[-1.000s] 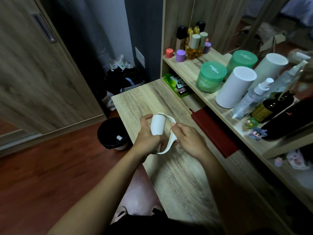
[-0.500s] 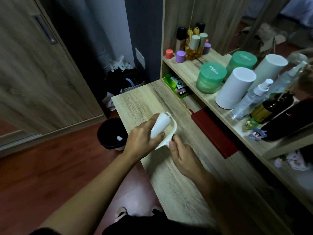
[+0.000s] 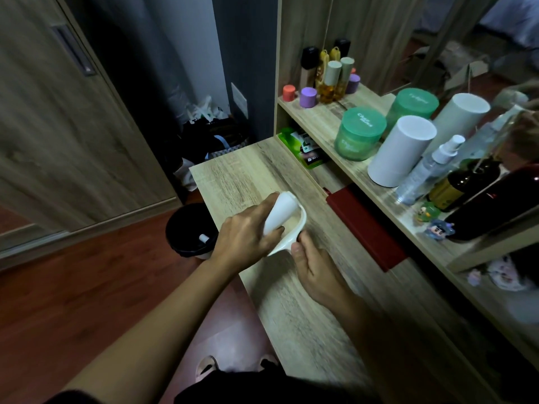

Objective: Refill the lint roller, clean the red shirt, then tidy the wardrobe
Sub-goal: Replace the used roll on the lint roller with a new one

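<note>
The left hand [image 3: 245,237] has its fingers curled around the white refill roll [image 3: 280,211], which is tilted low over the table [image 3: 233,182]. The right hand [image 3: 315,266] pinches the handle of the lint roller [image 3: 296,230], and the roller's curved frame lies under the roll. The roll looks light and stiff, probably a paper tube that can be crushed, so a gentle grip around its middle is best. The plastic handle seems smooth, so it needs a firm pinch.

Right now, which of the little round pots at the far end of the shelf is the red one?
The coral-red pot, leftmost in the row. Its neighbour pot and the rear pot past the amber bottles are purple.
</note>
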